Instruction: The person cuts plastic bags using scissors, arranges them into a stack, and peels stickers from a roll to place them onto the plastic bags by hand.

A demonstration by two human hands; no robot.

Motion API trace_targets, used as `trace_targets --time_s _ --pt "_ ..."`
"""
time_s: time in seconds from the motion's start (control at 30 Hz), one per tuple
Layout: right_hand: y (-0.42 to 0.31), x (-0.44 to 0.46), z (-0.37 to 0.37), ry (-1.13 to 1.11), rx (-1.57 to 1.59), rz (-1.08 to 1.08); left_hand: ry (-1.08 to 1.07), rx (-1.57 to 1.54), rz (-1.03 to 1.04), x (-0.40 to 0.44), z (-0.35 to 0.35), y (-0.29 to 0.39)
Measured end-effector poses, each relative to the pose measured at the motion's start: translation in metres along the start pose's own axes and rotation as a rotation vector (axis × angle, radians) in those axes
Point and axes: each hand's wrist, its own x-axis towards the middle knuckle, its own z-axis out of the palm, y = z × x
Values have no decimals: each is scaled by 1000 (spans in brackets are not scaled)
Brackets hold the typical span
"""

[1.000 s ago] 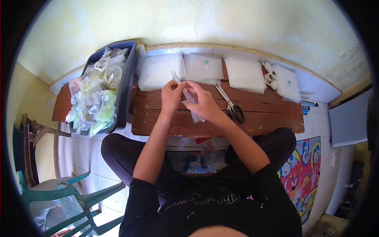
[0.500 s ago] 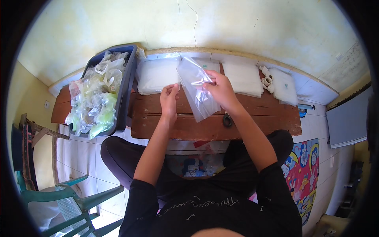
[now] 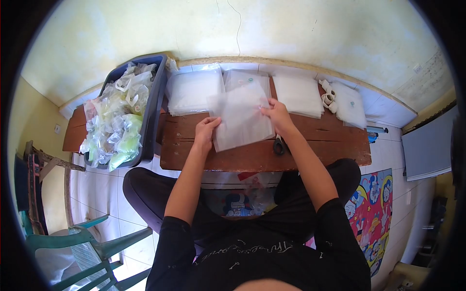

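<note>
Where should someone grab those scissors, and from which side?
Probably best by the black handle, coming in low from the person's side of the table. The handle points toward the person, past the edge of the held plastic sheet, while the blades are hidden from view.
</note>
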Motion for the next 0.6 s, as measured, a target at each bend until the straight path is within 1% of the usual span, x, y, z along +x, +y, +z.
trace_targets --time_s 0.03,0.07,0.1,0.13,0.17,0.2,0.27,0.3,0.37,0.4,0.47,0.6 --pt "20 6 -10 35 -101 19 58 226 56 4 -11 -4" --pt "32 6 -14 33 -99 21 116 452 111 7 -20 -8" --pt "43 3 -17 45 -217 61 118 453 111 9 -24 -12" --pt "53 4 -19 55 -335 100 125 524 153 11 -29 -16" --pt "56 3 -13 108 -436 69 131 596 194 10 -30 -16" --pt "55 1 -11 109 -434 73 132 598 190 9 -31 -14" --pt "50 -5 -7 182 -639 36 149 723 130 9 -33 -10" --pt "55 -4 -8 180 -640 38 150 722 128 9 -34 -9" --pt "60 -3 -8 252 -868 -157 149 715 125 8 -34 -5" --pt "62 -3 -7 251 -870 -156 149 714 125 7 -33 -4" --pt "63 -5 -5 263 -996 -216 198 753 177 4 -30 -1" --pt "59 -13 -1 198 -1055 -163 214 831 171 0 -28 3"
